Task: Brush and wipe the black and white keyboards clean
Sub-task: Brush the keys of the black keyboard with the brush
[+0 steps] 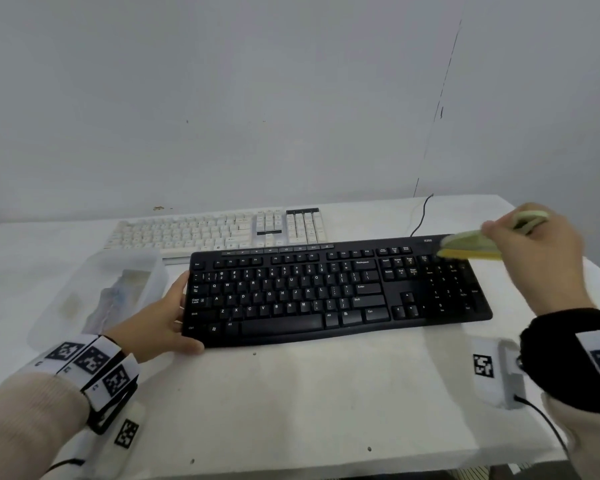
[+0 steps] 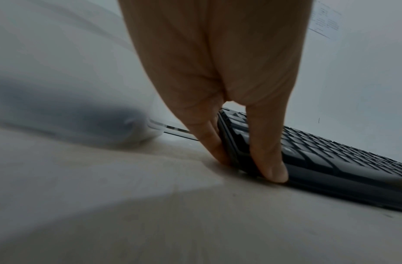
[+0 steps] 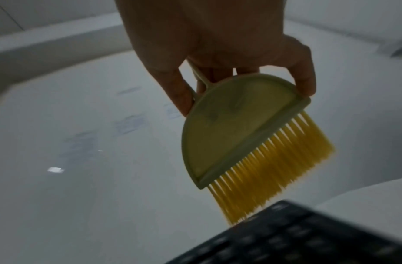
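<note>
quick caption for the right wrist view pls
Right hand holds a yellow-bristled brush above the black keyboard's edge.

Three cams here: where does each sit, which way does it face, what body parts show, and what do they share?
Head: above the table, looking forward and down; both hands and forearms show.
Left wrist: low by the table, looking along the left hand, which grips the black keyboard by its end.
Right wrist: above the keyboard's corner, looking along the right hand, which holds the brush.
Shared: all three show the black keyboard; head and right wrist share the brush.
</note>
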{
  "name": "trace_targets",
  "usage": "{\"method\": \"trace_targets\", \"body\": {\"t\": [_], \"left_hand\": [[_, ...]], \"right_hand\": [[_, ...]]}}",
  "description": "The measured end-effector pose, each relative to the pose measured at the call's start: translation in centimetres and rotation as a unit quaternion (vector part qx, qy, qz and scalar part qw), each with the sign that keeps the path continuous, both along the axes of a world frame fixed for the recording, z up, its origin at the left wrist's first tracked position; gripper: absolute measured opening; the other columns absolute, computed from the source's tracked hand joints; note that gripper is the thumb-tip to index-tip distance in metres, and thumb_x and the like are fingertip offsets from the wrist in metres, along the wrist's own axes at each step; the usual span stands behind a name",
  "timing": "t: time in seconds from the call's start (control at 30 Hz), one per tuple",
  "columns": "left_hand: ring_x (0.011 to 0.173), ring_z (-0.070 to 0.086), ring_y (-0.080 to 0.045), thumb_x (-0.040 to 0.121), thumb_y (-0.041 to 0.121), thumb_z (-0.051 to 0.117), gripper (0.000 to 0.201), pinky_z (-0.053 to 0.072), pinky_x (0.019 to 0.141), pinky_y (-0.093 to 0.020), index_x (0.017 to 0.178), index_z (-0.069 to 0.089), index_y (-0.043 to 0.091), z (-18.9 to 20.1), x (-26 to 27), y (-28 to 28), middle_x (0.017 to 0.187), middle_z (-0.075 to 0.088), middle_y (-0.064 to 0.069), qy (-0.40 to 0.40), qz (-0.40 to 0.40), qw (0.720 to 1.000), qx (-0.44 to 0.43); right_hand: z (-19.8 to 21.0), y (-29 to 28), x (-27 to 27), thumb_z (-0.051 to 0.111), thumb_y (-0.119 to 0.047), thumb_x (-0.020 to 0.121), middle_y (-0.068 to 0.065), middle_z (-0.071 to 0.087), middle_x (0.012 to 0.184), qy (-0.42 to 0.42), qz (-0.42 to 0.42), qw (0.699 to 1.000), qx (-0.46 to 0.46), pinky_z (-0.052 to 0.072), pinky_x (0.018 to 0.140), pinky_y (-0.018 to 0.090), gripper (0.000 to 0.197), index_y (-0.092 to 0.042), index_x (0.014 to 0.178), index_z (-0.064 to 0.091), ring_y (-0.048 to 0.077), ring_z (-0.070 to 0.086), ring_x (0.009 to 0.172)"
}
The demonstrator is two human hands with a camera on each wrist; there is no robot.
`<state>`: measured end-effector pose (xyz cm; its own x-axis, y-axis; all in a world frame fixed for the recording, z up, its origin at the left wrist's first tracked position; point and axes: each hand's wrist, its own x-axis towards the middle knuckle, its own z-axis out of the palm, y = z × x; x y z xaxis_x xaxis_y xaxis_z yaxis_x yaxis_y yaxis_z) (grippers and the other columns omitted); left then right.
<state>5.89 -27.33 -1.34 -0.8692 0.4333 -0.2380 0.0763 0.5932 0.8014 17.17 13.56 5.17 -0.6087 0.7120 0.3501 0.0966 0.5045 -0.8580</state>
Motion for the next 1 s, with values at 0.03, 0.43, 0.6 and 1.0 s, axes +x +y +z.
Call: {"method": "trace_targets", "body": {"t": [0.03,0.43,0.6,1.0], "left_hand": [[0.081,0.068,-0.006,0.068,-0.015,0.073,0.111,0.054,0.068,-0.018,0.134,0.006,0.043,0.0,0.0,0.0,0.101,0.058,-0.002,-0.001,-0.001,1.000,0.000],[0.074,0.063,0.010,0.068,-0.012,0.074,0.098,0.051,0.063,-0.014,0.128,0.015,0.038,0.0,-0.2,-0.1,0.097,0.055,0.009,0.025,-0.016,0.999,-0.023],[0.075,0.059,0.013,0.069,-0.012,0.072,0.065,0.048,0.063,-0.013,0.117,0.039,0.018,-0.3,-0.7,-0.5,0.099,0.055,0.005,0.041,-0.058,0.997,-0.040],[0.077,0.066,0.000,0.067,-0.010,0.076,0.109,0.053,0.068,-0.020,0.130,0.008,0.047,-0.5,-0.6,-0.7,0.095,0.059,0.009,0.025,-0.017,0.999,-0.010]], "right_hand": [[0.2,-1.9,-0.3,0.068,-0.024,0.075,-0.008,0.056,0.066,0.018,0.029,0.999,-0.007,0.044,0.079,0.039,0.018,-0.019,0.064,0.054,0.020,0.053,0.077],[-0.2,-24.0,-4.8,0.059,-0.039,0.086,-0.010,0.056,0.080,-0.066,0.358,0.931,0.030,0.043,0.087,0.052,0.028,-0.029,0.064,0.046,0.020,0.055,0.091],[-1.4,-26.8,-5.6,0.057,-0.040,0.088,-0.007,0.057,0.091,-0.095,0.356,0.928,0.059,0.039,0.089,0.050,0.022,-0.027,0.073,0.047,0.020,0.052,0.099],[-1.5,-24.5,-4.9,0.055,-0.039,0.090,-0.010,0.057,0.090,-0.081,0.301,0.947,0.079,0.036,0.090,0.047,0.020,-0.024,0.078,0.050,0.020,0.052,0.097]]}}
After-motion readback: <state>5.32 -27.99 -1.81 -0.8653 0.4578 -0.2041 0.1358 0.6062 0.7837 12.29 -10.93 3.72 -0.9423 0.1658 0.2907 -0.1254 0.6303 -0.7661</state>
